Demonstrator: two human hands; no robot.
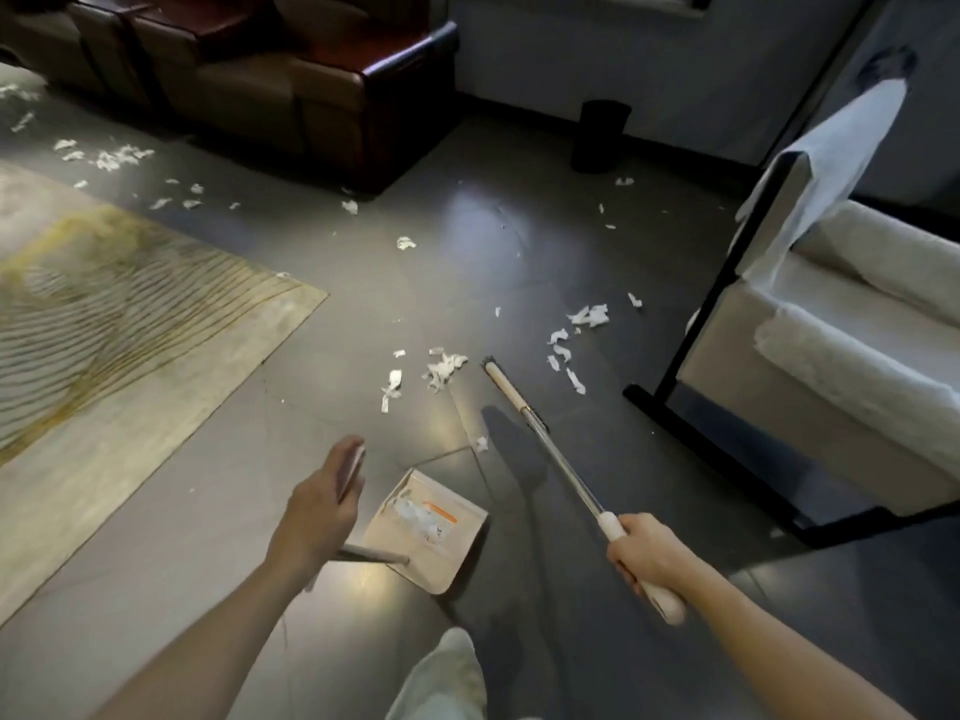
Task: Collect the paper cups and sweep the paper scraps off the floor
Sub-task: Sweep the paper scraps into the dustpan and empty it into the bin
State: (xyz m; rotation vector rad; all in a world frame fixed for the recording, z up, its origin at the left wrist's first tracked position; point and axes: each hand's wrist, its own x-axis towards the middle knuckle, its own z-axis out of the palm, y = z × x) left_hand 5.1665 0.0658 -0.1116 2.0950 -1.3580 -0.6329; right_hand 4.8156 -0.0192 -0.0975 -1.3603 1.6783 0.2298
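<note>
White paper scraps lie scattered over the grey floor, in clusters near the broom head [441, 370], to its right [584, 319] and far left by the sofa [111, 157]. My right hand [641, 558] grips the pale handle of a broom [563, 465], whose head [491, 363] rests on the floor among the scraps. With my left hand [319, 506] I hold the upright handle of a beige dustpan [434, 558]. The pan sits on the floor between my hands and has some scraps [423, 517] in it. No paper cups are in view.
A patterned rug [130, 324] covers the floor at left. A brown leather sofa [291, 80] stands at the back, a black bin [600, 135] by the far wall. A white armchair on a black frame [831, 366] is at right. My leg [447, 678] shows below.
</note>
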